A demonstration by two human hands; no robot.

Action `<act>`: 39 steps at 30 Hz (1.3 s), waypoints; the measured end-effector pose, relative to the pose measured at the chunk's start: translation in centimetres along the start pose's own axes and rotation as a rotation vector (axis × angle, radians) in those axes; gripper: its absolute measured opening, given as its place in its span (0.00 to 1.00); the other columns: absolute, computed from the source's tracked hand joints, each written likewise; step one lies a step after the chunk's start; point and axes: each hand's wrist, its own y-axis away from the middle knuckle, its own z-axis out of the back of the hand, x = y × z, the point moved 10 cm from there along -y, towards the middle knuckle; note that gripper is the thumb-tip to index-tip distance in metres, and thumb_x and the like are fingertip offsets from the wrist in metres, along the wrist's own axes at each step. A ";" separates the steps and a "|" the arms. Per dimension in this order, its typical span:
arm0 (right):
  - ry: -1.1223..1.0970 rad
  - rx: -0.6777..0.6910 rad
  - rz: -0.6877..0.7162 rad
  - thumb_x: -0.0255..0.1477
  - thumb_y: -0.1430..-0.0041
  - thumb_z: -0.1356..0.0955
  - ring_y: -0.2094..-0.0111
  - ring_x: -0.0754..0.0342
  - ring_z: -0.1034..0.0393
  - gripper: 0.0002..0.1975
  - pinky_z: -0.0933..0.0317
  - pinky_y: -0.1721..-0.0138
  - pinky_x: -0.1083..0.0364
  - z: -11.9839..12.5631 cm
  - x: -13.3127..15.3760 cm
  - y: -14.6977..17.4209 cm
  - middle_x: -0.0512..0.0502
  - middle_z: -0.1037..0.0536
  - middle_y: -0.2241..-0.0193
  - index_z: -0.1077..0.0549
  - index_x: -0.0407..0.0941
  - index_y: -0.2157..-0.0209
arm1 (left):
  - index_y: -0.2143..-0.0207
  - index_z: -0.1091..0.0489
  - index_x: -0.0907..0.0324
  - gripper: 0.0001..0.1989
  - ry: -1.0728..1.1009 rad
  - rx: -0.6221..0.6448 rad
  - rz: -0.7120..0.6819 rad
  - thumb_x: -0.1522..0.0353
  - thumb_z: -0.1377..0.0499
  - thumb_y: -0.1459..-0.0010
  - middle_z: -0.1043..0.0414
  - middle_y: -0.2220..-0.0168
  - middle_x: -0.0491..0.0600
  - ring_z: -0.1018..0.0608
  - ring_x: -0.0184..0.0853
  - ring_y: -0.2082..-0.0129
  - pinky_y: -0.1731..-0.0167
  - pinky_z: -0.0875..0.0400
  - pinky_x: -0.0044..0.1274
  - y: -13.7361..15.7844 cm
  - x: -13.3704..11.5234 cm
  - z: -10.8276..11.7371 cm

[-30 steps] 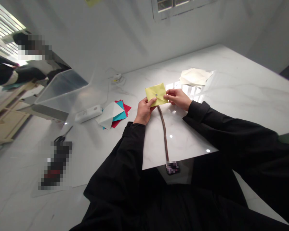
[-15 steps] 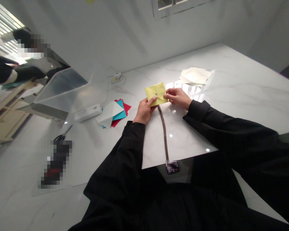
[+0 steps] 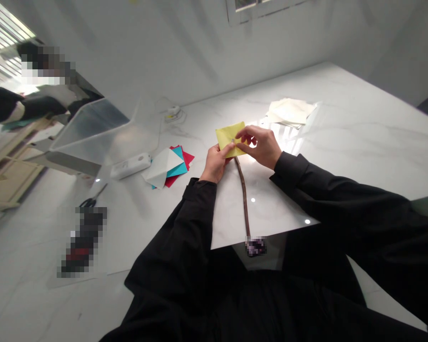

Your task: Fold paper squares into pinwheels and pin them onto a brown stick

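A folded yellow paper square [image 3: 225, 135] is held up above the table in my left hand [image 3: 214, 164]. That hand's thumb presses on the front, and its other fingers are behind the paper. In the middle of the square a small metal pin [image 3: 233, 141] sticks out. My right hand [image 3: 262, 145] reaches over the square's right side, thumb and forefinger closing around the pin in a pinch. The exact contact is too small to make out. From below the paper, a thin brown stick [image 3: 244, 194] runs toward the table's near edge; its upper end is hidden.
Left of my hands lie red, blue and white paper sheets [image 3: 164, 166] beside a white power strip [image 3: 131, 165]. Cream papers [image 3: 290, 111] lie at the back right. Scissors [image 3: 89, 203] and a clear plastic bin [image 3: 92, 128] are at left, with another person [image 3: 3, 102] beyond.
My right hand has shifted left from the paper's right edge to the pin at its middle. My left hand keeps its hold on the paper.
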 end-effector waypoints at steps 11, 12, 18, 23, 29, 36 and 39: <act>0.013 0.033 0.041 0.44 0.36 0.25 0.67 0.54 0.33 0.15 0.35 0.62 0.53 -1.2 -0.8 0.1 0.45 0.22 0.65 0.21 0.47 0.60 | 0.62 0.21 0.61 0.21 -0.053 -0.002 -0.014 0.58 0.23 0.53 0.17 0.63 0.53 0.16 0.42 0.58 0.59 0.22 0.27 -0.1 0.1 0.0; 0.017 0.036 0.036 0.44 0.36 0.25 0.67 0.54 0.33 0.15 0.35 0.62 0.53 -1.3 -0.8 0.1 0.45 0.21 0.65 0.21 0.46 0.60 | 0.63 0.21 0.61 0.21 -0.057 -0.004 -0.016 0.58 0.23 0.53 0.17 0.63 0.53 0.16 0.41 0.58 0.60 0.22 0.27 -0.2 0.2 0.0; 0.009 0.029 0.012 0.38 0.37 0.24 0.68 0.54 0.32 0.10 0.37 0.63 0.54 -1.1 -0.9 0.0 0.47 0.22 0.66 0.21 0.47 0.62 | 0.64 0.21 0.61 0.22 -0.061 0.004 -0.029 0.57 0.22 0.55 0.18 0.64 0.51 0.17 0.40 0.61 0.62 0.23 0.26 -0.2 0.0 -0.2; 0.067 -0.007 0.034 0.36 0.36 0.25 0.69 0.54 0.32 0.08 0.36 0.63 0.54 -0.5 -0.7 -0.2 0.46 0.22 0.66 0.21 0.46 0.61 | 0.62 0.20 0.61 0.22 -0.070 -0.016 -0.032 0.58 0.22 0.54 0.17 0.62 0.53 0.17 0.40 0.60 0.63 0.24 0.25 -0.2 -0.1 0.0; 0.086 -0.017 0.003 0.34 0.38 0.25 0.67 0.53 0.31 0.06 0.35 0.62 0.53 0.0 -1.1 -0.4 0.46 0.22 0.65 0.20 0.46 0.63 | 0.59 0.19 0.61 0.22 -0.052 0.014 -0.042 0.59 0.23 0.54 0.16 0.56 0.55 0.16 0.43 0.54 0.54 0.22 0.29 -0.2 0.0 -0.4; 0.057 -0.019 0.015 0.28 0.38 0.25 0.68 0.55 0.32 0.02 0.36 0.61 0.53 0.1 -1.0 -0.4 0.47 0.22 0.66 0.19 0.46 0.63 | 0.59 0.19 0.62 0.25 -0.055 0.036 -0.039 0.56 0.22 0.54 0.16 0.57 0.56 0.16 0.43 0.55 0.55 0.21 0.29 -0.2 0.0 -0.6; 0.122 -0.020 0.048 0.30 0.37 0.25 0.70 0.55 0.32 0.04 0.35 0.61 0.53 0.0 -1.1 -0.5 0.47 0.21 0.66 0.18 0.46 0.61 | 0.60 0.20 0.63 0.26 -0.053 0.032 -0.047 0.55 0.22 0.55 0.16 0.59 0.55 0.16 0.42 0.57 0.56 0.22 0.29 -0.3 0.1 -0.4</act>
